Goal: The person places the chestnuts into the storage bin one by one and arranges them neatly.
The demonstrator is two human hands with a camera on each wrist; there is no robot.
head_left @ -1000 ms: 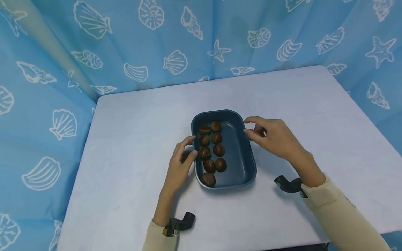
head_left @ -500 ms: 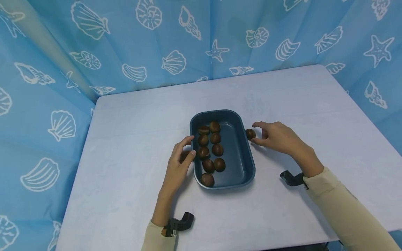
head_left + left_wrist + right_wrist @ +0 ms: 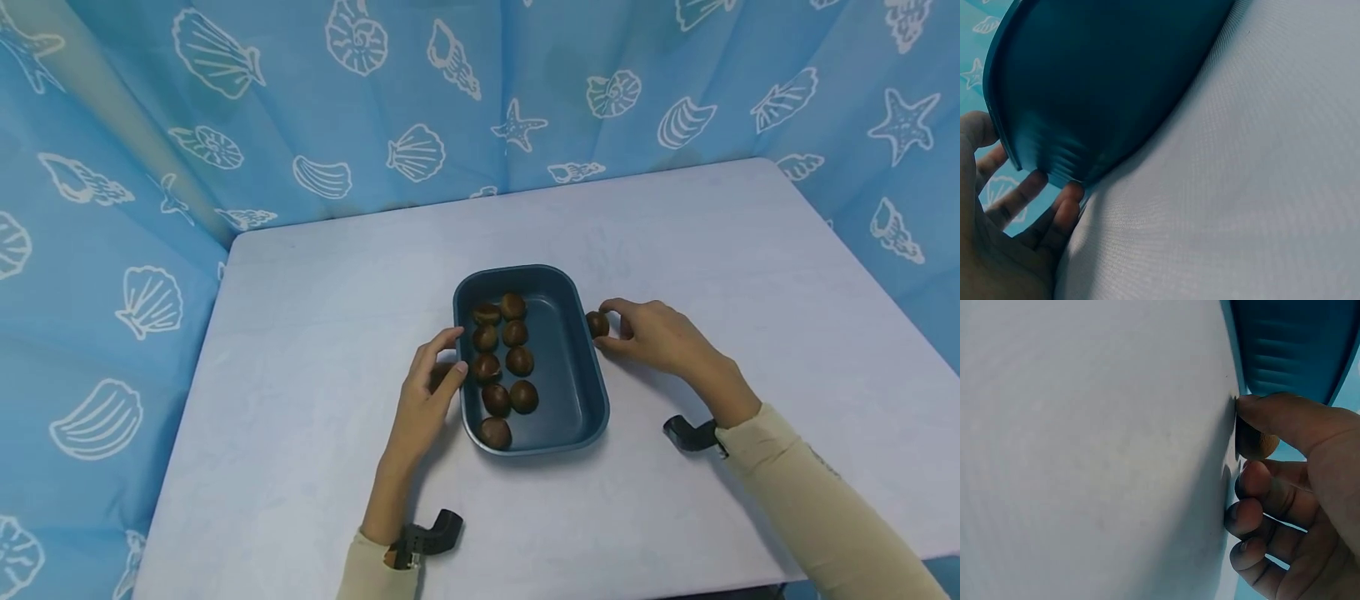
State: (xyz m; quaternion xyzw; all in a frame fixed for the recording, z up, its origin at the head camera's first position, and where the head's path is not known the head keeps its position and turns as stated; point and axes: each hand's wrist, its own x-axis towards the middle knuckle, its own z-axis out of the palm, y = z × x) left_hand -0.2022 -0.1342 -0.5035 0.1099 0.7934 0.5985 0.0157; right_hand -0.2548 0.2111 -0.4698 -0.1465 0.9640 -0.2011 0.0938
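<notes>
A blue rectangular tray (image 3: 558, 358) with rounded corners lies on the table, holding several brown chestnuts (image 3: 520, 361) along its left half. At its left rim my left hand (image 3: 423, 400) holds the tray, thumb and index finger at the edge. The left wrist view shows the other fingertips (image 3: 1036, 178) against the outer wall. Just outside the right wall sits a loose chestnut (image 3: 597, 324), which my right hand (image 3: 656, 337) pinches between thumb and index finger. In the right wrist view the thumb (image 3: 1272, 415) partly covers this chestnut; the remaining fingers curl below it.
A white cloth (image 3: 315, 333) covers the table under the tray. Blue curtains (image 3: 510, 92) with white shell prints hang behind the table and along its sides. Each wrist wears a black camera mount (image 3: 438, 533).
My right hand drew back from the tray's right rim, leaving a chestnut visible beside it, then closed its thumb and index finger on that chestnut. The left hand stayed at the rim.
</notes>
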